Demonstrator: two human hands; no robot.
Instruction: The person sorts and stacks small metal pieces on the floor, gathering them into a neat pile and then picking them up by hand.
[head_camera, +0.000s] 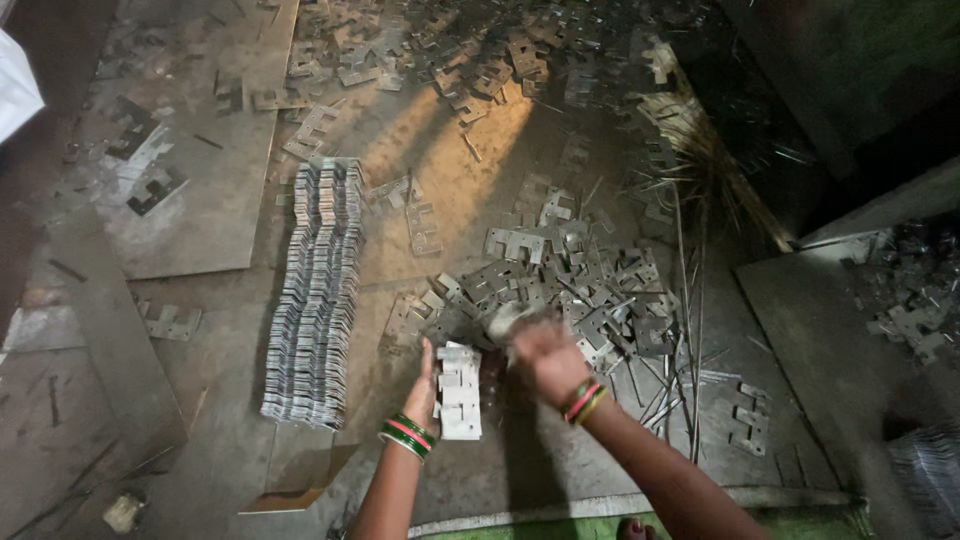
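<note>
Beside the long row of stacked metal plates (318, 290) on the floor (210, 220), you are holding a small stack of notched plates (460, 392) upright, just right of that row's near end. Your left hand (424, 385) is pressing against the small stack's left side, its grip closing on the plates. Your right hand (545, 358) is hovering just right of the small stack, blurred, so I cannot tell its grip. Farther right of the row, a loose heap of plates (565, 285) is lying scattered, with thin metal strips (690, 330) beyond it.
</note>
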